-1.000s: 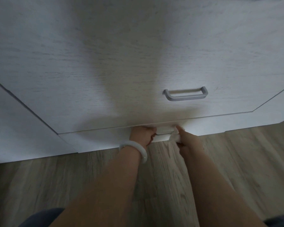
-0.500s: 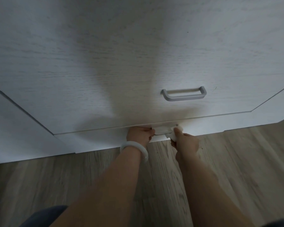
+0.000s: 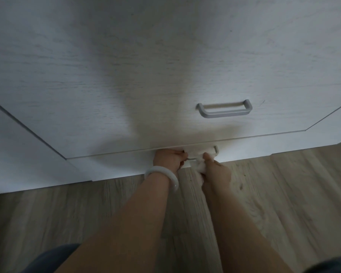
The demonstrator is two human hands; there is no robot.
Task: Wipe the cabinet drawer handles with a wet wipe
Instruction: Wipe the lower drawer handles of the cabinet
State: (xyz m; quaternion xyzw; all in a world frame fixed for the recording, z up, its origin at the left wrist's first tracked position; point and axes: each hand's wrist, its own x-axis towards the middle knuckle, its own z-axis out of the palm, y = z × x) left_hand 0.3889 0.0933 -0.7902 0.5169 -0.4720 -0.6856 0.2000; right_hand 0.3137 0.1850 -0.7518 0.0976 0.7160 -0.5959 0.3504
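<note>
Head view, looking down past your knees and forearms. Nearest the lens, both forearms reach out over the grey wood-grain plank floor (image 3: 283, 203); a smooth white bangle (image 3: 162, 177) circles your left wrist. Your left hand (image 3: 168, 159) curls round the left end of the slim grey metal bar handle of the lowest drawer (image 3: 215, 151), probably to steady the drawer against the rubbing. Your right hand (image 3: 215, 172) pinches the crumpled white wet wipe (image 3: 198, 164) against the middle of that bar, thumb on top, so the cloth wraps the metal rather than skimming it; the bar's right end shows bare. Beyond, a matching grey metal bar handle (image 3: 224, 109) sits untouched on the pale whitewashed wood-grain drawer front (image 3: 126, 75) above. Whether it has been wiped cannot be told.
</note>
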